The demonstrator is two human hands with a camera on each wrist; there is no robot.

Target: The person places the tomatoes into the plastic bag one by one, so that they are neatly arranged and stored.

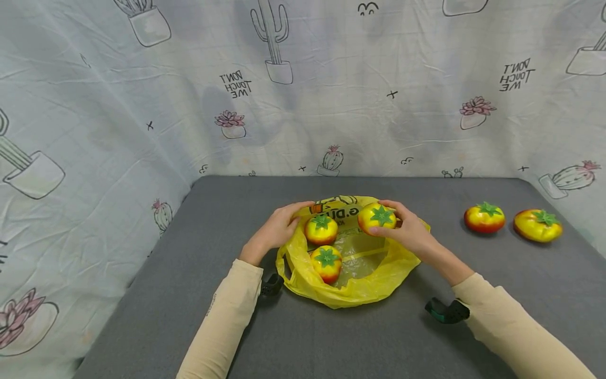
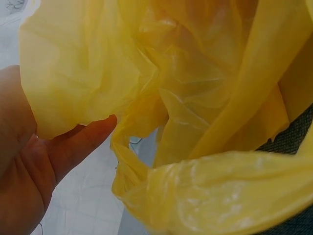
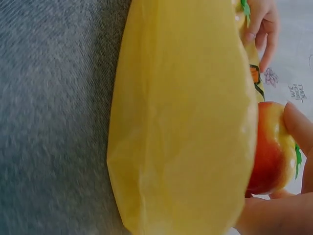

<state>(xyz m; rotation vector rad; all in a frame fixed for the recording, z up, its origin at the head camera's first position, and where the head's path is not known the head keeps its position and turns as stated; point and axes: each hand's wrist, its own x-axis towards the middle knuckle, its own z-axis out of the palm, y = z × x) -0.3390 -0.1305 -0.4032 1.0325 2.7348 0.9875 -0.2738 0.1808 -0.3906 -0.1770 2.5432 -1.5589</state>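
Grey table (image 1: 213, 231): loose fruits (image 1: 483, 223), head view only; left hand (image 1: 275, 226) pinches bag (image 1: 347, 295), right hand (image 1: 411, 230) another fruit (image 1: 370, 219)

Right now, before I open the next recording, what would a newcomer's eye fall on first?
Probably the bright yellow bag, open on the grey table, with two red-and-yellow fruits in its left side. Next, the third fruit, held in the right hand near the bag's far rim; two more fruits sit apart on the table's right side.
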